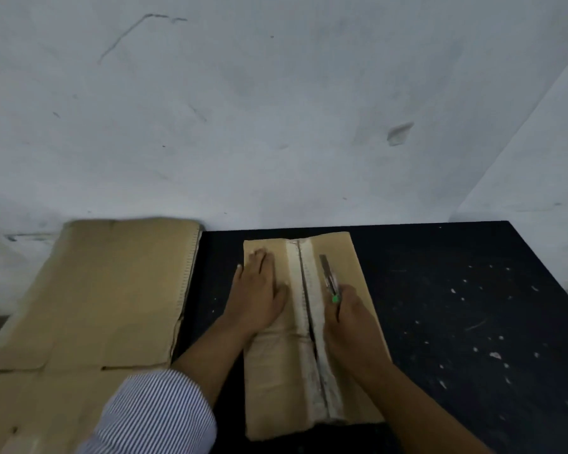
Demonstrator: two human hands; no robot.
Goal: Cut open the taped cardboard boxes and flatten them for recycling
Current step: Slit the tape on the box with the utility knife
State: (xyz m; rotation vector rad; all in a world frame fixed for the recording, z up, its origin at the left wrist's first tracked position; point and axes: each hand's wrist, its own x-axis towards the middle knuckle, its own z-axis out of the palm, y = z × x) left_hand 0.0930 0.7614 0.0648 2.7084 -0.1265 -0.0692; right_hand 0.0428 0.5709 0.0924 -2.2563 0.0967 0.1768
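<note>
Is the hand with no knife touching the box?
Touching. The head view shows the left hand lying flat, fingers straight, on the left flap of the box, with no gap between them. The right hand holds the knife.

My one head camera looks down and forward across the bench [456,306], close above my left hand [259,290] and right hand [351,329], toward the wall [276,93] behind the bench.
</note>
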